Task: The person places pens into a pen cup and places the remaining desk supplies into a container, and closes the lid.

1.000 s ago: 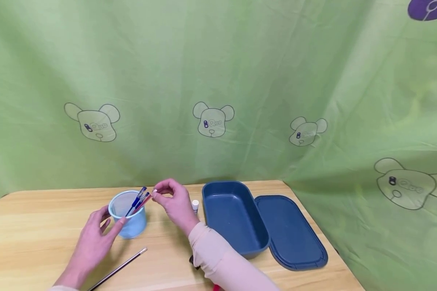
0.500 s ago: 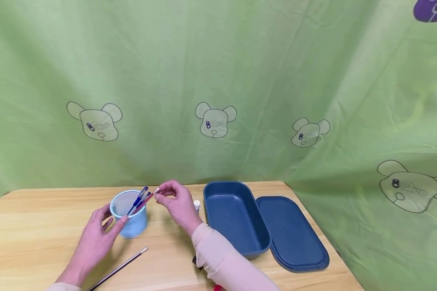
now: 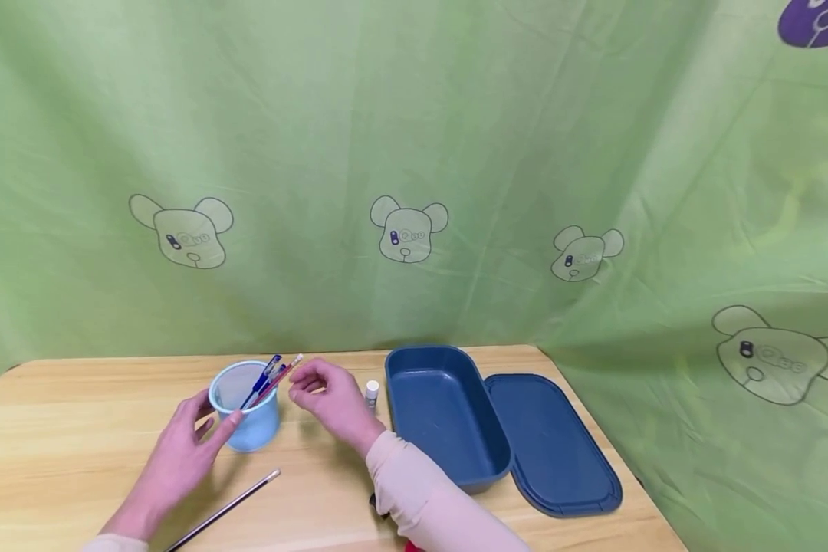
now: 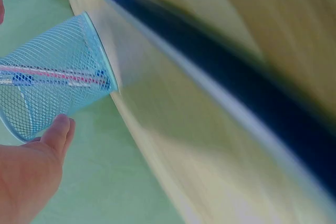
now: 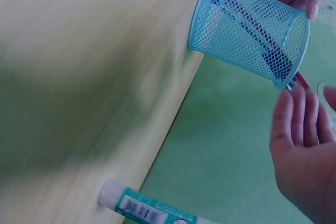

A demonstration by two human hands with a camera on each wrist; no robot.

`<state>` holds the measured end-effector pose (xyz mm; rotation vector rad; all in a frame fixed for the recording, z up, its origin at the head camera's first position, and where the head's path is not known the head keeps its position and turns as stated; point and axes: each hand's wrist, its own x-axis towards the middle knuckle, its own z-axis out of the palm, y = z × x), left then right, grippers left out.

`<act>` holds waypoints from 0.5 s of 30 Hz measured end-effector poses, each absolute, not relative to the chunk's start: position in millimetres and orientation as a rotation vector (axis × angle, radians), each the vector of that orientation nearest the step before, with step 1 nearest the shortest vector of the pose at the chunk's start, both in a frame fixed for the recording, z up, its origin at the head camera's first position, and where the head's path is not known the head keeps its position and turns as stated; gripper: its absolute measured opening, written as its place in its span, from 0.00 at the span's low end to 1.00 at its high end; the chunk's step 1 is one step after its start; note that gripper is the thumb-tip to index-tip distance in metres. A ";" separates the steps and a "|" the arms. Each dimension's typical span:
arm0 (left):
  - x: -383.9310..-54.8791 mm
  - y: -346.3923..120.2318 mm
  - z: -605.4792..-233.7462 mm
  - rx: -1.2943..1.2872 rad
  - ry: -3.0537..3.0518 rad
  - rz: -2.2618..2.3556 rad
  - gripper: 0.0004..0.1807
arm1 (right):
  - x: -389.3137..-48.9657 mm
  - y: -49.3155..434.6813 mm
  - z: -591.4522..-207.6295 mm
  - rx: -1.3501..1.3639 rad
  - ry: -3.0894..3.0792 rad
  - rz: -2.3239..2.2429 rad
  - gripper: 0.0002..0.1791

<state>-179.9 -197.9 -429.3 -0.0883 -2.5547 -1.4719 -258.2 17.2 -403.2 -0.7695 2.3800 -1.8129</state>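
Note:
My left hand holds a light blue mesh pen holder near its rim, thumb at the front and fingers at the left side. The holder stands upright on the table. Blue pens and a red pencil with a white eraser end lean in it towards the right. Just right of the pencil is my right hand, its fingers loosely bent with nothing between them. The right wrist view shows those fingers close to the holder's mouth. A dark pencil lies on the table by my left wrist.
A glue stick stands behind my right wrist. An open dark blue box sits right of it, its lid flat alongside. Something red and a small black item are partly hidden by my right sleeve. Green curtain hangs behind.
My right hand has let go of the red pencil's eraser end and moved slightly down and away. The pencil now leans in the pen holder. My left hand stays on the holder.

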 end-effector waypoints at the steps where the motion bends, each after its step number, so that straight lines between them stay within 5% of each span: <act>1: -179.9 -198.3 -429.1 -0.094 -2.556 -1.476 0.45 | -256.8 16.6 -403.4 -0.790 2.379 -1.754 0.08; 15: -182.5 -197.4 -422.8 -0.105 -2.575 -1.425 0.48 | -241.5 5.5 -420.7 -0.949 2.317 -1.098 0.08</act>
